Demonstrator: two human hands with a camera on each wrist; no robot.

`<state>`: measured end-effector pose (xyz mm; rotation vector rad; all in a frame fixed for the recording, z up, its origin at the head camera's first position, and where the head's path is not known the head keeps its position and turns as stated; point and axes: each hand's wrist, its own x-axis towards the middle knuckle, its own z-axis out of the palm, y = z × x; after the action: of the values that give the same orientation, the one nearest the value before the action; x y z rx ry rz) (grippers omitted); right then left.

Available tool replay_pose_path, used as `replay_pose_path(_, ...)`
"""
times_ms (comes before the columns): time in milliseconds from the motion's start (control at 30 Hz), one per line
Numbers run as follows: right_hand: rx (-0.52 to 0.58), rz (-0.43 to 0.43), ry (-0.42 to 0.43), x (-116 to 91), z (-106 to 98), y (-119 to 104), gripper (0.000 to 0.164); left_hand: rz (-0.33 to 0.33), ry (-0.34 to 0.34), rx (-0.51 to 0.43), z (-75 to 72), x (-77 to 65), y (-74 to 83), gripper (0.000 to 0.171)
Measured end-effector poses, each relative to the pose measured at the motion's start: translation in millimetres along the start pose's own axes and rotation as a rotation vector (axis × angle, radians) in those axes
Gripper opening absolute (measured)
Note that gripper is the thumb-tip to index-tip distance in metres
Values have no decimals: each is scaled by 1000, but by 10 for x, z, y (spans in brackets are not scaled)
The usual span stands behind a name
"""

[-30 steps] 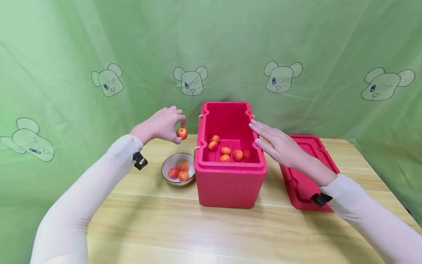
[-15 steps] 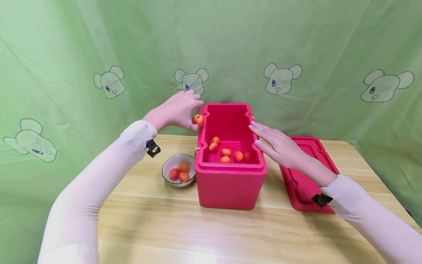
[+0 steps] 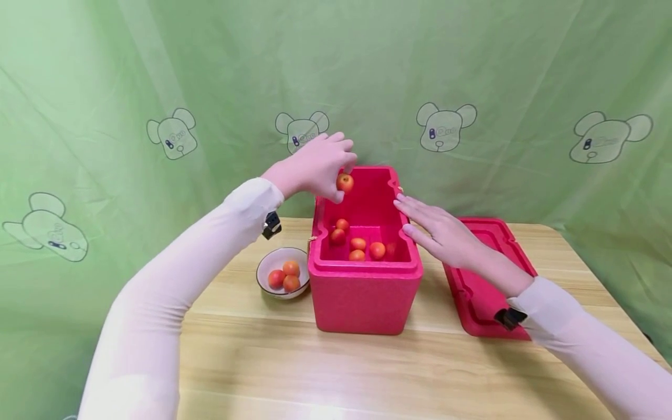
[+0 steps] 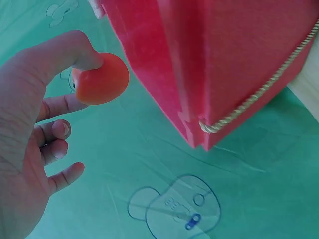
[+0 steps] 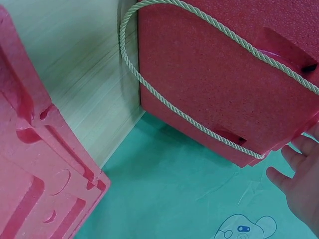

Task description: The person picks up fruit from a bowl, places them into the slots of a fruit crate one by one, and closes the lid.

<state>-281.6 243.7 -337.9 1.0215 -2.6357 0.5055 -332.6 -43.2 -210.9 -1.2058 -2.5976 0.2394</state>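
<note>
Pinching a round orange-red fruit (image 3: 345, 183) at upper centre of the frame, left hand (image 3: 317, 166) nearer | fruit appears over the mouth of the red box (image 3: 362, 300), whose long axis runs up the frame | right hand (image 3: 441, 230), fingers extended, touches the box's right rim, grasping nothing

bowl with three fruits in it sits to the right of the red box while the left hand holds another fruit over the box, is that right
Not quite: the bowl sits to the left of the red box, as the head view shows. The three fruits in it and the left hand holding another fruit over the box are right.
</note>
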Motion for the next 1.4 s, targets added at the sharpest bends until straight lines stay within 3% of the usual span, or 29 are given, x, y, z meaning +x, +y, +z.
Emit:
replay_pose_path(367,-2,5,-9,1,4,13,60,11,-42,23,-37,398,209,38)
replay_pose_path(633,1,10,-10,-3,-13,-10,60,28,-82,48,88,577,305,37)
replay_pose_path(933,-2,13,-12,-6,5,5,60,31,-90,34,258,645,358,38)
replay_pose_path(1400,-8,9,-15,-4,-5,-11,60,25,-159,53,340,655,394,42)
